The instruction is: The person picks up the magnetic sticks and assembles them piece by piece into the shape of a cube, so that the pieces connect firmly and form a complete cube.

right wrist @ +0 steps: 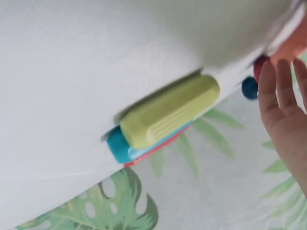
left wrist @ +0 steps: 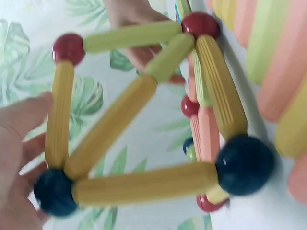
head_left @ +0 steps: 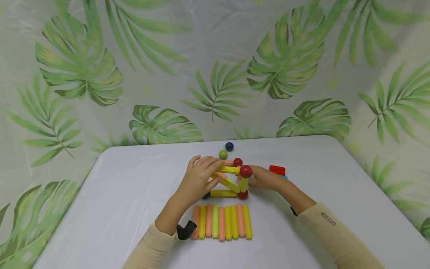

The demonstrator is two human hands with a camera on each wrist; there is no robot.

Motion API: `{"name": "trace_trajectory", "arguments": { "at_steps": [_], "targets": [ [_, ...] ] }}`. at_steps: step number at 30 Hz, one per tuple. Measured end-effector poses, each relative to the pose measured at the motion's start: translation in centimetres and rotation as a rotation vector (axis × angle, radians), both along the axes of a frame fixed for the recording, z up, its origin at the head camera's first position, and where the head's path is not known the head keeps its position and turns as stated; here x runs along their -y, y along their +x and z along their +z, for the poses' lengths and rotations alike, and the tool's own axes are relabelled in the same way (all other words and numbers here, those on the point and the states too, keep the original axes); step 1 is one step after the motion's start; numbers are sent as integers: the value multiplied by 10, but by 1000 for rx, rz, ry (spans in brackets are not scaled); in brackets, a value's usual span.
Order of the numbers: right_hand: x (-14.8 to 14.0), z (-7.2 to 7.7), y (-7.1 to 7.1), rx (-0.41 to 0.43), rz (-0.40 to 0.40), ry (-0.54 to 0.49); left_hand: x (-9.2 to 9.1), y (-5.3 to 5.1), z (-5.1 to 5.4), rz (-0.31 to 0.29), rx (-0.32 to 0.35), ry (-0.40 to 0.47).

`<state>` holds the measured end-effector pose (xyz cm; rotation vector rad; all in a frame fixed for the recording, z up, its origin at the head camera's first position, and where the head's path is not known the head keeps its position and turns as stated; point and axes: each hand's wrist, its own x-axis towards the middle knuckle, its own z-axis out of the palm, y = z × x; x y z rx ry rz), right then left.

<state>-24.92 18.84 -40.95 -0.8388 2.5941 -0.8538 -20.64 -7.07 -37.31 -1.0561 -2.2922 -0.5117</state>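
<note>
Leaf-printed cloth (head_left: 215, 45) is hung behind a white table (head_left: 117, 186), whose rounded far edge runs across twelve o'clock. Around mid-table a frame of sticks and balls (head_left: 223, 193) is placed, and from it the other places are read by the clock. Its near face is formed by yellow and green sticks joined at red and dark blue balls, with one slanted stick crossing between opposite corners; behind it, pink sticks (head_left: 228, 163) are partly hidden. From nine o'clock the frame's upper yellow stick is gripped by the left hand (head_left: 201, 175), fingers bent over it and thumb below. At three o'clock the right hand (head_left: 266, 178) is held close beside the frame, its fingers straight and slightly apart; whether the frame is touched by them cannot be told. At six o'clock nine pink, yellow and green sticks (head_left: 221, 224) are laid side by side, a narrow strip of tabletop being left before the frame. At twelve a green ball (head_left: 223, 154) is seen, with a dark blue ball (head_left: 229, 146) just beyond, near the far edge. Near three, past the right hand, red sticks (head_left: 277, 169) are grouped with a blue stick (right wrist: 120, 146) and a green stick (right wrist: 170, 110). Wide room is left toward both side edges.
</note>
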Motion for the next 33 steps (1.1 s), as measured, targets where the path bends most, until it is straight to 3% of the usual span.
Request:
{"name": "trace_trajectory", "arguments": {
  "at_steps": [4,8,11,15,18,21,23,27,29,33],
  "targets": [
    [14,-5,-6,-133,32,118,-6,1,3,7,-41,-75],
    [25,-6,-5,-258,-6,245,1,-3,4,35,-63,-109],
    [31,-10,-5,-370,38,305,10,-8,3,76,-87,-119],
    [42,-15,-4,-540,124,275,19,-18,3,139,-88,-117],
    [49,-17,-3,-608,143,250,22,-23,4,186,-61,-117],
    [57,-18,1,-608,104,288,23,-24,3,224,-28,-70],
    [62,-18,4,-584,56,330,23,-20,2,217,-5,33],
    [73,-18,12,-542,-40,370,20,-4,0,118,43,238],
    [77,-19,16,-532,-52,377,20,3,-1,71,82,256],
    [78,-15,16,-470,-26,350,22,11,-5,30,196,180]
  ]
}}
